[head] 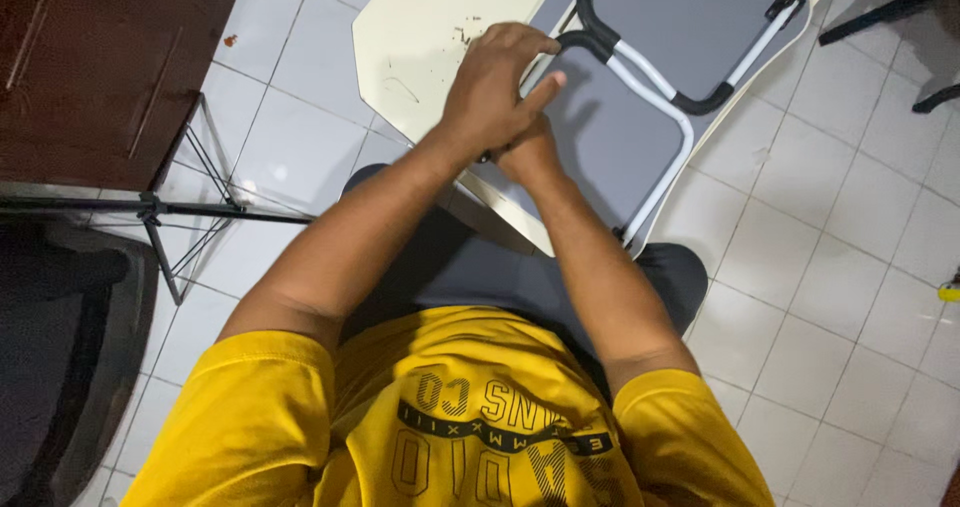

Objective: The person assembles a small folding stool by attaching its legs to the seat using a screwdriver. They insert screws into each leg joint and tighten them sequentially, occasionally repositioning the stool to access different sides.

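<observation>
Cream and grey, the small folding lap table (440,37) lies upside down across the person's knees, its underside facing up, at about 12 o'clock from the yellow shirt (470,417). A white tubular leg frame (655,102) with black padded bends is folded flat against the grey panel, running from the table's middle out toward 2 o'clock. The left hand (495,87) rests on top at the near end of that frame, its grip curled over the black bend where tube meets panel, thumb stretched out toward 1 o'clock. The right hand (525,152) sits directly beneath the left and is mostly hidden by it; whether its grip is closed on the frame or the table edge cannot be told. Both forearms converge on this spot. Dark trousers (470,267) show under the table. Beyond, white floor tiles (820,267) spread all round; a black tripod stand (165,217) stands at 9 o'clock, beside a dark wooden cabinet (100,67) at 10 o'clock.
</observation>
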